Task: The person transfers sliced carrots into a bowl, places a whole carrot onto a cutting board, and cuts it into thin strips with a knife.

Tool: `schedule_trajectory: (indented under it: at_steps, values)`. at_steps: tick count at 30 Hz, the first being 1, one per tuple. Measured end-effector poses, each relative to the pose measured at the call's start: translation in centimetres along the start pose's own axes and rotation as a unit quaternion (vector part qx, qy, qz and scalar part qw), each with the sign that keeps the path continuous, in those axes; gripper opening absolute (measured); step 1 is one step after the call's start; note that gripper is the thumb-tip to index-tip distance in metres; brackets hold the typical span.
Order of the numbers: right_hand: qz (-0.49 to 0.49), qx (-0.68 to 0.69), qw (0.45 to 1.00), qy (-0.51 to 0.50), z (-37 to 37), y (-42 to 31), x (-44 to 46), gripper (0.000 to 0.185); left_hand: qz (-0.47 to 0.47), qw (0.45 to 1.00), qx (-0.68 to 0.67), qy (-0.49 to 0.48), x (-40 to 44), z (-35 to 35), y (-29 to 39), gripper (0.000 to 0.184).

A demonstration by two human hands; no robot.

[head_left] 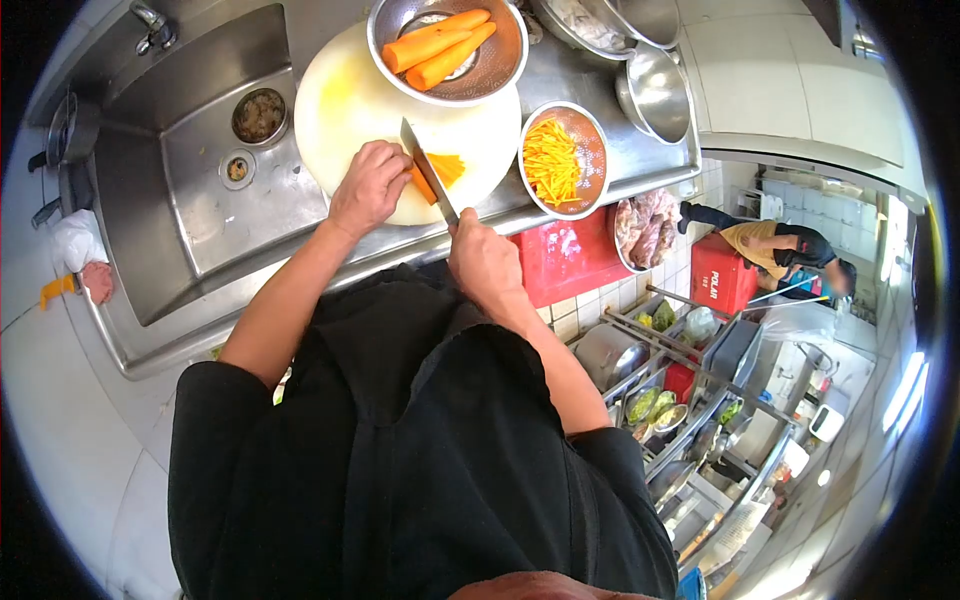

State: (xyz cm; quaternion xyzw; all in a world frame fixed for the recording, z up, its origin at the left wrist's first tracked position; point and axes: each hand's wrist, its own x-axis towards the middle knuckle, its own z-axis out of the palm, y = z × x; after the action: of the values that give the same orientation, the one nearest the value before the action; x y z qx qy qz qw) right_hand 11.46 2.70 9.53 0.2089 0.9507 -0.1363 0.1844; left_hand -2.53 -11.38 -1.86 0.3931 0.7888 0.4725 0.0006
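My left hand (372, 185) has its fingers curled and pressed on a piece of carrot (423, 187) on the round white cutting board (325, 110). My right hand (486, 260) is wrapped round the handle of a kitchen knife (428, 165). The blade stands along the carrot, close to my left fingertips. On the blade's other side lie thin orange carrot slices (447, 168). A metal colander (518, 60) with several whole peeled carrots (440, 48) rests at the board's far edge. To the right, a smaller colander (598, 140) holds carrot strips (551, 162).
A steel sink (200, 215) with a faucet (152, 28) lies left. Metal bowls (655, 95) stand at the counter's far right. Below the counter are a red container (565, 262) and a bowl of raw meat (646, 228). Farther right, a person (790, 250) bends near a red cooler (722, 275).
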Motion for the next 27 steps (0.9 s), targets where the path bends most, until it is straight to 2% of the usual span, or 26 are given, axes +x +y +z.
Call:
schedule_trajectory:
  at_steps: [5, 11, 20, 27]
  values:
    - [-0.024, 0.013, 0.999, 0.029, -3.2, -0.4, -2.3, 0.014, 0.011, 1.0, 0.019, 0.009, 0.1, 0.1, 0.1, 0.019]
    - [0.002, -0.024, 1.0, -0.002, -3.9, -0.7, -4.0, 0.017, 0.02, 0.999, 0.028, 0.019, 0.1, 0.3, 0.1, 0.02]
    - [0.034, -0.023, 0.999, -0.034, -1.7, 0.0, -3.5, 0.015, 0.007, 1.0, 0.012, 0.01, 0.1, 0.1, 0.3, 0.022]
    - [0.012, 0.038, 0.999, 0.002, 2.3, 0.9, -0.1, 0.022, -0.005, 1.0, 0.01, 0.005, 0.2, 0.3, 0.2, 0.021]
